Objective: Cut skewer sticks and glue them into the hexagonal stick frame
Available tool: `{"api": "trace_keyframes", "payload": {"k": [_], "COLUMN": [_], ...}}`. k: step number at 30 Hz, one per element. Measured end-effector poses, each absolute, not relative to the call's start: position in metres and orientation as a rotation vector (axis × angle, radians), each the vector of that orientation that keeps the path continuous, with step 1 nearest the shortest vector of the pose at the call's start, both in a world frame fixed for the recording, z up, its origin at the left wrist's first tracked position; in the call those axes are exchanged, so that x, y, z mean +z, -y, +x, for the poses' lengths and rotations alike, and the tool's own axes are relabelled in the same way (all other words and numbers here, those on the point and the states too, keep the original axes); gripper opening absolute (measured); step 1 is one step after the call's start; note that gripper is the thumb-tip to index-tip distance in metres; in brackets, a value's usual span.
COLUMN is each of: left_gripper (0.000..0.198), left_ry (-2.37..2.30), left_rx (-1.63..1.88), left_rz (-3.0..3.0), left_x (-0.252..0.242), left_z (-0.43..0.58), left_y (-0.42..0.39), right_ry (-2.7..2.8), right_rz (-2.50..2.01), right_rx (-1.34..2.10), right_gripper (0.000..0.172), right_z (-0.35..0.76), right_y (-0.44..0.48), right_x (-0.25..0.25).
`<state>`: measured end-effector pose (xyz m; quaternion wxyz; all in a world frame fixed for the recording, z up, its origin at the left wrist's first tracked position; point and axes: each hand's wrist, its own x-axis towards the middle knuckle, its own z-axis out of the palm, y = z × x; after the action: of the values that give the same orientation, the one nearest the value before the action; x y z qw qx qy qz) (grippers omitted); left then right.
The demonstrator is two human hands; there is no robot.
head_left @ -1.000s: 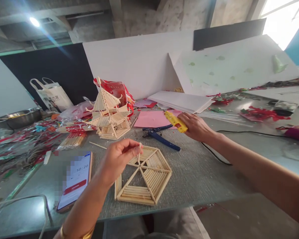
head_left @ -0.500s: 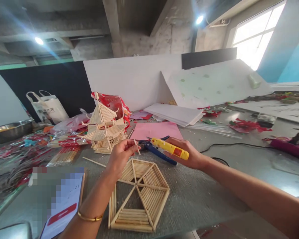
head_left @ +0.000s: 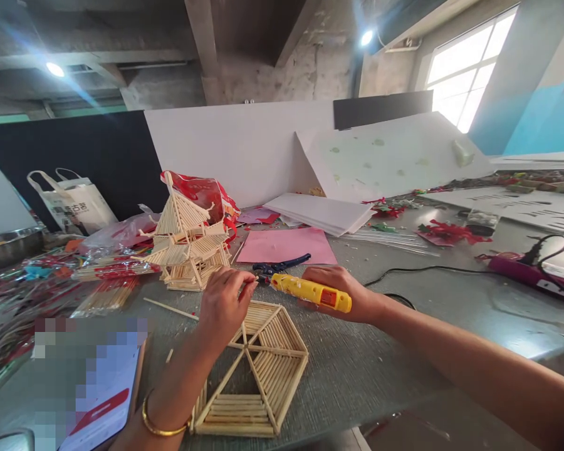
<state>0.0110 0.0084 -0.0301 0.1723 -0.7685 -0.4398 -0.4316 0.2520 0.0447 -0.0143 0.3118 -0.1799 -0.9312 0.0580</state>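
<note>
My left hand [head_left: 223,305] pinches a short wooden stick above the flat hexagonal stick frame [head_left: 258,376] lying on the grey table. My right hand [head_left: 341,289] grips a yellow glue gun [head_left: 310,292], held level, with its nozzle meeting the stick at my left fingertips. A black cord [head_left: 418,270] trails from the gun to the right. Behind my hands stands a small stick-built pagoda model [head_left: 185,241]. Blue-handled pliers [head_left: 282,265] lie just beyond the glue gun.
A phone [head_left: 101,388] lies at the front left. Bundles of sticks [head_left: 106,294] and red wrappers crowd the left side. Pink paper [head_left: 286,245], stacked white sheets [head_left: 319,213] and upright white boards are behind. A purple tool [head_left: 531,269] lies at the right.
My right hand lifted the glue gun off the table and brought it left to the stick. My left hand raised the stick off the frame to meet the nozzle.
</note>
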Motion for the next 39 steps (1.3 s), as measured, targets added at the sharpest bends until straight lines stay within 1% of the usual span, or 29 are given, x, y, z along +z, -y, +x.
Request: {"api": "trace_keyframes", "payload": {"k": [16, 23, 33, 39], "left_gripper": [0.009, 0.009, 0.008, 0.008], "left_ry": [1.228, 1.219, 1.202, 1.203], "left_rx": [-1.108, -1.111, -1.11, -1.171], "left_rz": [-2.153, -2.16, -2.131, -2.103], "left_x": [-0.0297, -0.0292, -0.03, -0.0292], "left_z": [0.0094, 0.0095, 0.0082, 0.0086], "left_y": [-0.0074, -0.007, -0.0076, -0.0069], "right_ry": [2.524, 2.53, 2.506, 2.525], "right_rz": [-0.483, -0.468, -0.497, -0.489], "right_rx": [0.165, 0.178, 0.173, 0.127], "right_gripper": [0.021, 0.02, 0.014, 0.018], "right_z": [0.2518, 0.2522, 0.252, 0.2515], "right_y": [-0.0435, -0.0439, -0.0443, -0.0441], "right_x": [-0.013, -0.0144, -0.0174, -0.0151]}}
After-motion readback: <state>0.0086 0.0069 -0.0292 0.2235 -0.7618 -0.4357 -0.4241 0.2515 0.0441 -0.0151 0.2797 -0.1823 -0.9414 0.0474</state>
